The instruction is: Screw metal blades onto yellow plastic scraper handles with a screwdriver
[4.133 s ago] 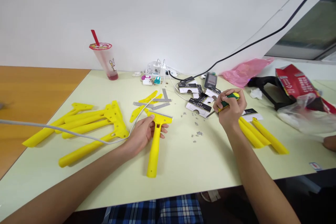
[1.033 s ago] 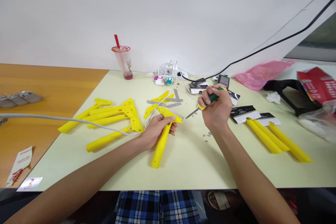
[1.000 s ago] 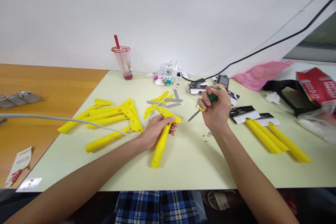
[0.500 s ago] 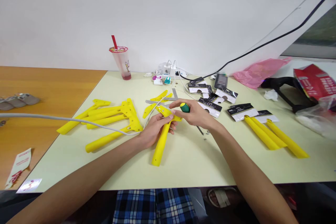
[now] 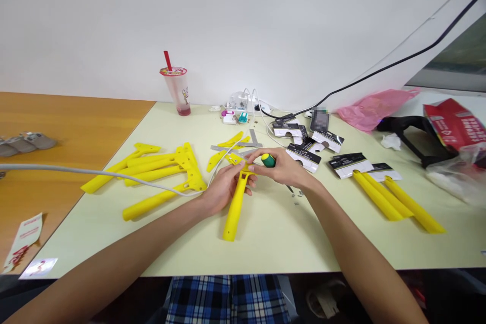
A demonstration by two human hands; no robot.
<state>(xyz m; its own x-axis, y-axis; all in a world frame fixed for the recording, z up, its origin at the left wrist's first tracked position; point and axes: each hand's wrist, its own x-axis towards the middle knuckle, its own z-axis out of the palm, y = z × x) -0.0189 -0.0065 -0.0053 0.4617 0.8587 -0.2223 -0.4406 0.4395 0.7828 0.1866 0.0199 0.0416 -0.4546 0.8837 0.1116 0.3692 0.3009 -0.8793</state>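
My left hand (image 5: 222, 190) is closed around the neck of a yellow plastic scraper handle (image 5: 234, 210), its thumb on the wide head. The grip end points down toward the table's front edge. My right hand (image 5: 279, 164) has its thumb and forefinger on the right side of that head. Tucked in the same hand is a screwdriver (image 5: 268, 160) with a green and yellow handle, its shaft pointing down and right. Small metal pieces (image 5: 297, 203) lie below it. Behind my hands are flat yellow plates (image 5: 215, 160) and grey metal strips (image 5: 250, 144).
Several yellow handles (image 5: 152, 205) lie left, crossed by a grey cable (image 5: 94, 167). Black-and-white packaging cards (image 5: 304, 157) are spread at right, some with yellow handles (image 5: 379, 197). A drink cup (image 5: 177, 91) and a power strip (image 5: 243, 103) stand by the wall.
The scraper handle in my left hand has turned slightly, its grip end swinging a little right. My right fingers have shifted on its head, and the screwdriver has moved slightly with them.
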